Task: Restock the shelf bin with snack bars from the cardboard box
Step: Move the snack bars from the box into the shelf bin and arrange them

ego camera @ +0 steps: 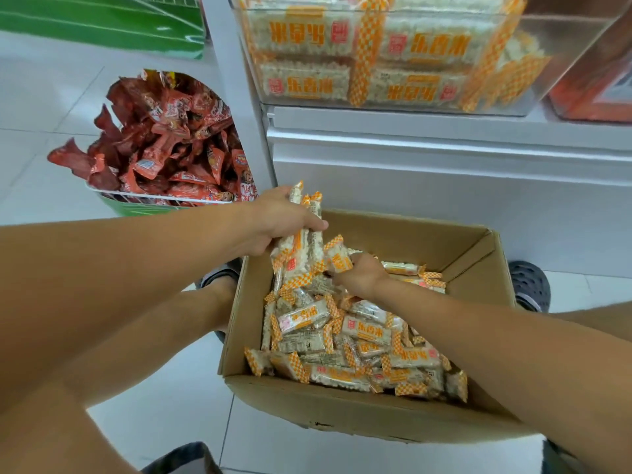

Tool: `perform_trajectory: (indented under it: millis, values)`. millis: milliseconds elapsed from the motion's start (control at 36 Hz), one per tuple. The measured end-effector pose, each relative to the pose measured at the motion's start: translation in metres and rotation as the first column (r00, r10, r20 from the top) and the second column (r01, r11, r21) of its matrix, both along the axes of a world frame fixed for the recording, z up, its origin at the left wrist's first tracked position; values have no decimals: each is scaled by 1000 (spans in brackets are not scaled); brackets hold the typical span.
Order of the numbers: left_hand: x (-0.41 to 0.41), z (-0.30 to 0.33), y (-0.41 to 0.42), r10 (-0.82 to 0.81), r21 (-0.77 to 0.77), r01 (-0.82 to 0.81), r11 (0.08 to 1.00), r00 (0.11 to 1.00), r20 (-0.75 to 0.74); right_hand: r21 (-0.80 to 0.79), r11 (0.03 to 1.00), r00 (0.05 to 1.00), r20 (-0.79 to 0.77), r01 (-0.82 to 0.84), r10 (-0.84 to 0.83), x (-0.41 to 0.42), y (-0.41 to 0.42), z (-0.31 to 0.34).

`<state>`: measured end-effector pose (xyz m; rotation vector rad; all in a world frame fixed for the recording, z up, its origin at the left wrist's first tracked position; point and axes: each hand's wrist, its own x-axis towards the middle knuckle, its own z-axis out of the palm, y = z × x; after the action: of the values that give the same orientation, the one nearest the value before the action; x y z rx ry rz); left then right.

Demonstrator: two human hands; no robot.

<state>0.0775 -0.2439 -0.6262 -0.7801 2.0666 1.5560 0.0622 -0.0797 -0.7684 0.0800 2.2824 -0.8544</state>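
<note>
Gathering step — left hand point(284, 218) grips bundle of snack bars point(301, 254) above cardboard box point(342, 401); right hand point(355, 273) pinches 1 more bar. Next — lift load into clear shelf bin point(533, 63) above.

Lighting: bright, even, overhead — white floor point(51, 107) nearly washed out. Shadows: soft, faint, beneath the cardboard box point(342, 415). Glare: pale sheen on the clear shelf bin point(564, 39). Distortion: wide-angle bowing at edges — forearms stretched. Focus: slightly soft throughout.
</note>
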Motion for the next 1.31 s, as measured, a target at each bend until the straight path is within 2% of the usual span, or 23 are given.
perform_trajectory:
  millis: [56,139,194,250,306,389,444,500,556,583,639,694,778,889,1000,1111,1194,1306]
  values:
    - [-3,7,2,14,-2,-14,1000,1000,-20,-234,967,993,78,106,-90,1,5,24]
    - [-5,12,7,26,38,-24,999,999,-47,-503,833,973,137,230,-186,7,9,72]
    - [-11,12,13,18,86,-14,996,999,-44,-611,733,954,193,299,-229,6,11,104]
    - [-18,20,25,50,141,-41,989,997,-59,-650,699,954,208,299,-215,5,14,133]
    - [-21,30,37,75,180,-58,982,993,-91,-641,741,979,161,200,-125,9,23,163]
    - [-16,53,58,45,265,-21,964,995,-85,-626,778,988,74,-61,137,16,47,207]
    - [-13,71,72,2,397,25,917,998,-67,-573,779,960,-55,-254,274,16,69,229]
    - [-10,91,87,-45,501,87,861,994,-97,-407,817,912,-213,-409,350,11,87,249]
    - [-12,111,97,-75,548,152,823,984,-161,-247,839,856,-333,-485,396,4,100,263]
    - [-13,121,102,-87,546,177,819,978,-187,-220,840,841,-359,-497,404,-1,105,271]
    - [-17,137,108,-104,499,222,838,962,-252,-278,837,859,-361,-471,363,-11,115,290]
    - [-24,147,113,-52,499,208,841,950,-309,-313,818,852,-383,-483,357,-20,121,307]
    - [-34,162,118,34,557,171,813,940,-339,-209,819,783,-487,-535,387,-31,121,328]
    - [-44,177,116,117,613,169,772,910,-399,-70,854,698,-612,-516,371,-38,114,342]
    - [-55,180,106,126,581,191,791,879,-460,-139,855,722,-613,-499,322,-43,114,348]
    - [-61,189,102,85,571,210,794,891,-446,-162,863,759,-570,-479,315,-48,115,351]
    - [-62,199,103,64,604,239,760,898,-436,-221,873,802,-536,-435,264,-54,113,351]
    - [-68,203,105,126,620,162,768,911,-393,-183,860,757,-582,-477,296,-60,107,347]
